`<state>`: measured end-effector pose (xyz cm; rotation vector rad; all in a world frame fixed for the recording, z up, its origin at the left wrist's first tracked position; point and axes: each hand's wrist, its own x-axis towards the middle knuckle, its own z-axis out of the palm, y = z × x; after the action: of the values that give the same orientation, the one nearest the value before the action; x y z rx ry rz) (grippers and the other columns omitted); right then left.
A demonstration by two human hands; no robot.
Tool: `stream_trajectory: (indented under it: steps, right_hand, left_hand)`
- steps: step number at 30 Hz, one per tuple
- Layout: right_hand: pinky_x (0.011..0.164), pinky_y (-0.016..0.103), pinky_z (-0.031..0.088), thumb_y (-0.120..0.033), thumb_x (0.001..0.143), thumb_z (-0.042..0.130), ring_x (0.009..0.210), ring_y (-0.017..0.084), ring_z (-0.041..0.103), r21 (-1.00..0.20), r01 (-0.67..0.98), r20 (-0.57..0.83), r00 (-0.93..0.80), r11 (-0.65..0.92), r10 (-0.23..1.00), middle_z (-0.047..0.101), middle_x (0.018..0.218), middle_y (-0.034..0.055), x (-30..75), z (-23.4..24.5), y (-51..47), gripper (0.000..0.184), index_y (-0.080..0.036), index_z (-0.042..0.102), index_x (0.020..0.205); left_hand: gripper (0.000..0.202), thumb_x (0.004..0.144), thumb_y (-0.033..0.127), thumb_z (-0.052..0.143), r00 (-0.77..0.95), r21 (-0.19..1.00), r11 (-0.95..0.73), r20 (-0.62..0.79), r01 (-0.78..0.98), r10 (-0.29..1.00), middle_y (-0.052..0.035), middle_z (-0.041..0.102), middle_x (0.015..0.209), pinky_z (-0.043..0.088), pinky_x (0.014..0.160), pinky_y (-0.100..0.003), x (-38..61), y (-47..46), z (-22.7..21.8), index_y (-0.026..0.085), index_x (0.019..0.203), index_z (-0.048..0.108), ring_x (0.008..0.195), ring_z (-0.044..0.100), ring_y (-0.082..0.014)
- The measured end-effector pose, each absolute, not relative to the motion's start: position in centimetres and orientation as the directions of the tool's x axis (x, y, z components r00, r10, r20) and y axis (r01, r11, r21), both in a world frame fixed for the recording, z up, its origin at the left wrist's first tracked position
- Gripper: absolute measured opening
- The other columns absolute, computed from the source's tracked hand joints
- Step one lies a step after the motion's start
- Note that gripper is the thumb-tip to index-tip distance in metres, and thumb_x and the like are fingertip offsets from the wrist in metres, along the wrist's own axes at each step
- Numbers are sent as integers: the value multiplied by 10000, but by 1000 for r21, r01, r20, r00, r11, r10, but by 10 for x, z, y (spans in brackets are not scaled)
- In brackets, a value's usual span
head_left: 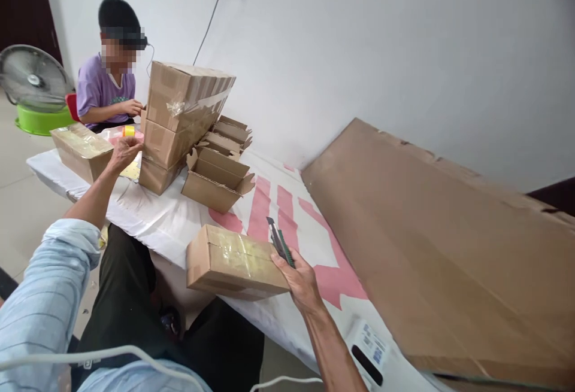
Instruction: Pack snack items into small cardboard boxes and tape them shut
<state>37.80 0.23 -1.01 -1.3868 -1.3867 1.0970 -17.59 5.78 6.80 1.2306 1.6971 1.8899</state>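
My right hand point(300, 278) is closed around a utility knife point(281, 242), its blade out and pointing up and away from me. Beneath that hand, a taped cardboard box point(238, 258) lies at the table's near edge, touching the hand at its right end. On the far left, my left hand point(124, 154) reaches to the near side of a stack of closed cardboard boxes point(167, 134). Its fingers are curled at the middle box's left edge; what they hold, if anything, I cannot make out. Open cardboard boxes point(213, 185) stand right of the stack.
A person point(108, 90) in a purple shirt sits behind the stack. Another taped box point(83, 149) and a yellow tape roll point(129, 131) lie at the left. A large cardboard sheet point(440, 248) leans at the right; a white label pack point(369, 350) lies near it. A fan point(36, 78) stands left.
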Motion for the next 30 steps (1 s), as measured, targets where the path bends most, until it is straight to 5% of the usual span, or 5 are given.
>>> stream_trajectory:
  steps: [7, 10, 16, 24, 30]
  right_hand:
    - [742, 333, 525, -631, 653, 859, 862, 251, 678, -970, 240, 45, -9, 46, 999, 774, 993, 64, 364, -2, 2, 673, -171, 756, 1133]
    - [773, 349, 531, -626, 668, 841, 872, 252, 668, -969, 237, 76, 22, 68, 997, 766, 985, 60, 359, 0, 1, 655, -168, 748, 1127]
    - [802, 358, 532, -608, 759, 754, 879, 243, 645, -948, 268, 189, 49, 170, 981, 748, 972, 57, 348, 2, -12, 573, -167, 719, 1123]
    - [821, 366, 555, -574, 892, 628, 903, 252, 663, -906, 308, 331, 86, 291, 940, 759, 982, 69, 353, 6, -28, 476, -174, 707, 1137]
    - [900, 365, 573, -316, 949, 616, 987, 246, 729, -754, 332, 413, -432, 566, 802, 795, 1085, 54, 362, 66, -44, 277, -230, 771, 1163]
  left_hand:
    - [441, 794, 176, 803, -525, 802, -85, 463, 591, 715, -53, 717, 1037, 497, 924, -348, -151, 20, 89, 110, 1193, 627, 989, 627, -214]
    - [397, 791, 218, 811, -385, 653, -147, 597, 743, 703, -83, 697, 1172, 493, 1033, -409, -104, -11, 87, 122, 1153, 679, 1120, 598, -257]
    - [385, 839, 507, 775, 168, 707, -376, 348, 599, 922, -121, 646, 1435, 549, 1071, -491, 14, -67, 58, 275, 1146, 787, 1267, 647, -355]
    - [808, 686, 529, 921, 226, 751, -311, 218, 583, 949, -149, 475, 1615, 520, 1142, -527, 38, -84, 45, 315, 1422, 667, 1457, 505, -436]
    - [846, 668, 484, 945, 171, 865, -291, 241, 408, 955, -136, 434, 1650, 544, 1109, -527, 33, -91, 30, 340, 1442, 636, 1515, 427, -434]
